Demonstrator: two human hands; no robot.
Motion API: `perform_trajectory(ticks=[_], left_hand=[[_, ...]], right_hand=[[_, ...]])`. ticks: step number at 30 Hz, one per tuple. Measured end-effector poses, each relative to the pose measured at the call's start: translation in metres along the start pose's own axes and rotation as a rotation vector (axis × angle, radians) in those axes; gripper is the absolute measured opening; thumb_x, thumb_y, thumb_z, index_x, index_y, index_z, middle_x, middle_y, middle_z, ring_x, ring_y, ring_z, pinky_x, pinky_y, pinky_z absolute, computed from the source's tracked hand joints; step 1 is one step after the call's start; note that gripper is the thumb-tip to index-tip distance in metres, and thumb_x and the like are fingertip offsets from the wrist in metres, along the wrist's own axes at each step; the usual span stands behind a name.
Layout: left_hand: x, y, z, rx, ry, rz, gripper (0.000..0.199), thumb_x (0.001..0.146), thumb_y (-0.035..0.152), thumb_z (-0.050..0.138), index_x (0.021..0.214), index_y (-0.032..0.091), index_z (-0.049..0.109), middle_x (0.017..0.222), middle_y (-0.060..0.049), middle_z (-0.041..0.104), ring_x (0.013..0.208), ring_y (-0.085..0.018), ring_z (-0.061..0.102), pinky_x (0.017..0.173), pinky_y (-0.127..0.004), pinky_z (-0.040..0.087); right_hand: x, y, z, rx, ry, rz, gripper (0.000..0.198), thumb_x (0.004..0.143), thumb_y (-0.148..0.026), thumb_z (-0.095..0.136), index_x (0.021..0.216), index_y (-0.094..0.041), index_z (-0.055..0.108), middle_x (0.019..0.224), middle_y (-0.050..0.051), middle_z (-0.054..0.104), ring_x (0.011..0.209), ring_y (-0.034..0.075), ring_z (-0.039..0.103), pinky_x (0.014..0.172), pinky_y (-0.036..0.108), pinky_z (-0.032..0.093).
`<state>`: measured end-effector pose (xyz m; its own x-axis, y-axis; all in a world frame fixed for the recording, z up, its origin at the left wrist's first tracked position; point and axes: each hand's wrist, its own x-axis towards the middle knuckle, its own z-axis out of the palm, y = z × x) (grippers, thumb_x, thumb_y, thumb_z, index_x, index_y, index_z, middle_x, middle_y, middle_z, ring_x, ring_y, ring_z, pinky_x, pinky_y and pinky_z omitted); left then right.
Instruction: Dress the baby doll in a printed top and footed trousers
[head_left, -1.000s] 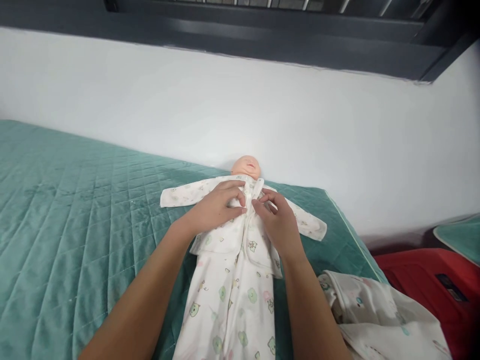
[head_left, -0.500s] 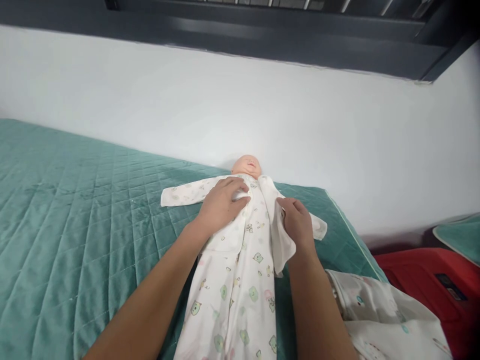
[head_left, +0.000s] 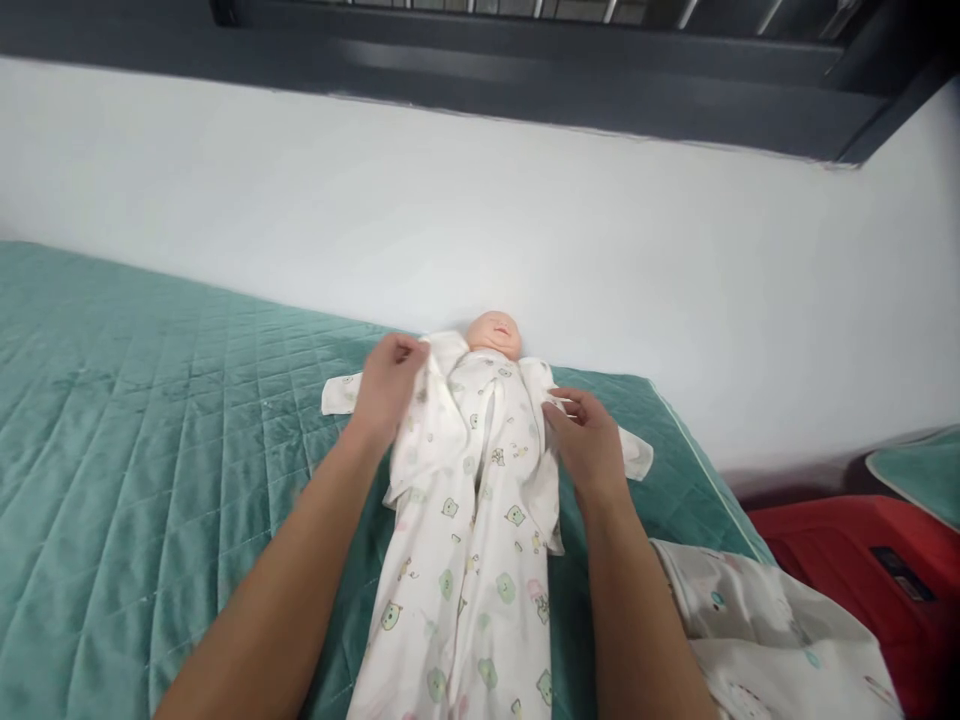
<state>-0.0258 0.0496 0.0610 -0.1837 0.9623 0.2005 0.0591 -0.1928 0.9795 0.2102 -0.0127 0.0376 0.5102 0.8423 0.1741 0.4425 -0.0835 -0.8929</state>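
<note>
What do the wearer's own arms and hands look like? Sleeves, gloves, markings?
Slim, bare, tapering left forearm and right forearm; no sleeves in view. Bare, ungloved left hand and right hand. No watch, bracelet, cable or marking visible on either side; no rings that I can make out.

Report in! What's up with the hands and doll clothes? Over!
Left hand pinching one front edge of white jacket; right hand at other edge. White jacket open below doll's head. Printed cloth lower right, out of the way.
</note>
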Motion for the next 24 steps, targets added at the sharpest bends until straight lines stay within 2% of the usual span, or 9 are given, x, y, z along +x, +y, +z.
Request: perform_trajectory(ticks=[3, 5, 7, 9, 11, 13, 18, 24], left_hand=[[0.014, -0.01, -0.017, -0.007, 0.23, -0.129, 0.009, 0.081, 0.028, 0.059, 0.082, 0.02, 0.056, 0.078, 0.001, 0.061, 0.066, -0.012, 0.056, 0.062, -0.024, 0.047], [0.019, -0.017, -0.02, 0.121, 0.281, -0.058, 0.009, 0.082, 0.028, 0.057, 0.087, 0.02, 0.057, 0.089, -0.002, 0.064, 0.079, -0.015, 0.061, 0.073, -0.028, 0.05], [0.019, -0.025, -0.017, 0.308, 0.22, 0.1, 0.015, 0.085, 0.03, 0.056, 0.095, 0.021, 0.061, 0.104, -0.005, 0.066, 0.099, -0.02, 0.061, 0.09, -0.035, 0.049], [0.016, -0.033, -0.009, 0.475, 0.056, 0.265, 0.023, 0.088, 0.034, 0.054, 0.106, 0.022, 0.062, 0.117, -0.007, 0.065, 0.115, -0.023, 0.056, 0.102, -0.039, 0.043], [0.014, -0.04, -0.002, 0.602, -0.124, 0.392, 0.029, 0.092, 0.035, 0.049, 0.114, 0.021, 0.062, 0.123, -0.008, 0.064, 0.121, -0.025, 0.052, 0.106, -0.04, 0.04], [0.014, -0.045, 0.002, 0.7, -0.233, 0.455, 0.032, 0.095, 0.033, 0.045, 0.118, 0.021, 0.063, 0.124, -0.007, 0.065, 0.121, -0.024, 0.052, 0.107, -0.04, 0.038], [0.019, -0.052, 0.0, 0.848, -0.23, 0.454, 0.033, 0.096, 0.033, 0.044, 0.122, 0.024, 0.063, 0.127, -0.005, 0.065, 0.117, -0.025, 0.056, 0.104, -0.04, 0.039], [0.018, -0.055, 0.002, 0.963, -0.148, 0.437, 0.033, 0.094, 0.023, 0.043, 0.119, 0.025, 0.063, 0.123, -0.006, 0.066, 0.112, -0.026, 0.058, 0.097, -0.041, 0.041]], right_hand=[[0.01, 0.011, -0.011, -0.274, 0.147, -0.015, 0.037, 0.075, -0.035, 0.057, 0.108, -0.02, 0.066, 0.103, 0.01, 0.064, 0.083, 0.024, 0.06, 0.081, 0.04, 0.048], [0.012, 0.016, -0.011, -0.389, 0.182, -0.076, 0.042, 0.079, -0.036, 0.055, 0.115, -0.016, 0.064, 0.116, 0.017, 0.06, 0.098, 0.028, 0.059, 0.093, 0.045, 0.044], [0.011, 0.019, -0.005, -0.447, 0.146, -0.204, 0.044, 0.082, -0.037, 0.053, 0.12, -0.015, 0.062, 0.122, 0.019, 0.059, 0.113, 0.032, 0.054, 0.102, 0.049, 0.038], [0.01, 0.021, 0.004, -0.496, 0.069, -0.351, 0.042, 0.087, -0.035, 0.049, 0.123, -0.017, 0.061, 0.124, 0.018, 0.06, 0.123, 0.032, 0.049, 0.107, 0.052, 0.033], [0.008, 0.023, 0.01, -0.528, 0.005, -0.44, 0.041, 0.091, -0.033, 0.043, 0.126, -0.018, 0.06, 0.128, 0.016, 0.06, 0.128, 0.031, 0.047, 0.109, 0.052, 0.031], [0.007, 0.024, 0.013, -0.54, -0.023, -0.458, 0.042, 0.094, -0.033, 0.039, 0.128, -0.02, 0.061, 0.133, 0.014, 0.058, 0.131, 0.029, 0.045, 0.111, 0.051, 0.03], [0.005, 0.024, 0.013, -0.529, -0.055, -0.398, 0.044, 0.096, -0.039, 0.036, 0.131, -0.029, 0.06, 0.147, 0.006, 0.049, 0.138, 0.029, 0.038, 0.112, 0.054, 0.027], [0.006, 0.028, 0.011, -0.633, -0.024, -0.322, 0.053, 0.089, -0.015, 0.035, 0.134, -0.03, 0.058, 0.147, 0.006, 0.049, 0.14, 0.031, 0.035, 0.113, 0.061, 0.023]])
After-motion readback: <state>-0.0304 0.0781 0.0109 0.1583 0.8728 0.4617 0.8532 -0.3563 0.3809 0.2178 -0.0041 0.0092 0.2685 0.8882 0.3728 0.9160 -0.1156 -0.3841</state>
